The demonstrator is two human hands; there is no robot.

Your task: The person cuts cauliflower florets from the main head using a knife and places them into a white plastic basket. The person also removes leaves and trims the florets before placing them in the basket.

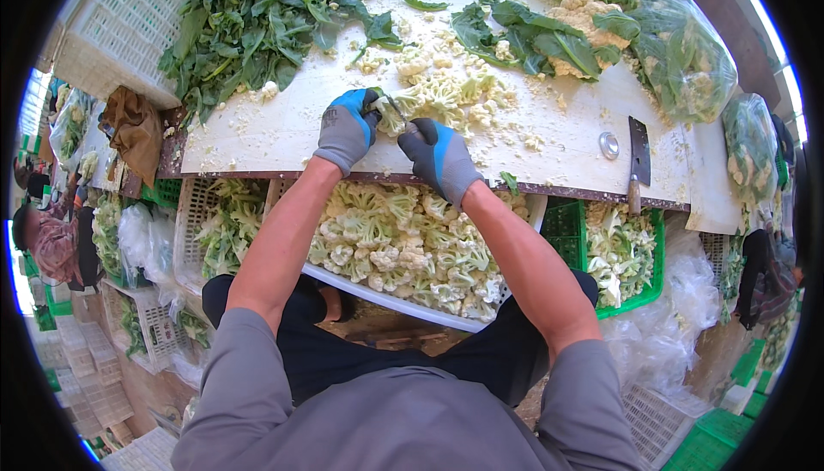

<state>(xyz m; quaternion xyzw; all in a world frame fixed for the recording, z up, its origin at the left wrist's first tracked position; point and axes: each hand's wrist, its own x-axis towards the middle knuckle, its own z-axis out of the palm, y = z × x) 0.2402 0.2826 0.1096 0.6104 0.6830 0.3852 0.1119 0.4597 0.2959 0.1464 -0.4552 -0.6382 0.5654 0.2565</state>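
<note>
My left hand [347, 126], in a grey and blue work glove, grips a cauliflower piece [389, 117] above the white tabletop [270, 129]. My right hand [441, 155], gloved alike, is closed around the handle of a small knife [398, 110]. Its blade lies against the piece, partly hidden by the fingers. Just beyond both hands, cut cauliflower florets [444, 94] lie heaped among crumbs. Below the table edge, under my forearms, a white plastic crate [399, 297] is filled with florets [399, 245].
A pile of green leaves [257, 26] covers the far left. Leafy cauliflower heads [589, 26] and a bagged lot [682, 52] stand far right. A cleaver [638, 155] lies with its handle over the edge, beside a round metal object [609, 146]. A green crate [656, 278] holds trimmings. Other people sit at both sides.
</note>
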